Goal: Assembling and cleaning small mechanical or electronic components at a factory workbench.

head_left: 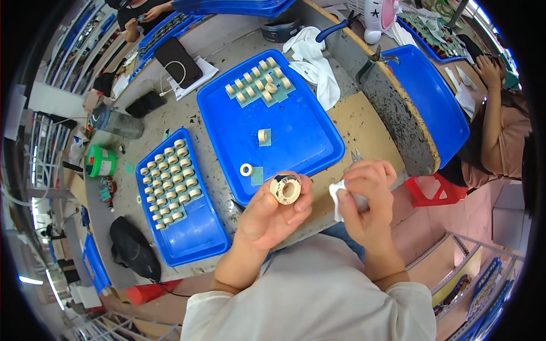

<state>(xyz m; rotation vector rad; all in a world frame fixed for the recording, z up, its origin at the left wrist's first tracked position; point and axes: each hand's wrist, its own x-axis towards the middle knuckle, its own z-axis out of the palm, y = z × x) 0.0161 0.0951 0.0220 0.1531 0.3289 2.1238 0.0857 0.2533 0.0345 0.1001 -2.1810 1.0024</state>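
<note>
My left hand (263, 219) grips a cream ring-shaped part (285, 189) between thumb and fingers, its dark-smudged face and centre hole turned up. To its right, my right hand (368, 196) is closed around a crumpled white cloth (338, 200); the two hands are apart. Just beyond my hands lies a large blue tray (227, 145). Near its front edge are a loose cream ring (246, 169) and a small green plate (257, 175). Farther in stands a ring on a green plate (263, 136), and several more ringed plates (261, 82) fill the far end.
A second blue tray (199, 241) at left holds rows of rings. Beside it sit a black bag (132, 249), a green tub (101, 161) and a phone (145, 103). Pliers (372, 61) hang on the right partition, beyond which a person (500, 131) sits by another blue tray (424, 96).
</note>
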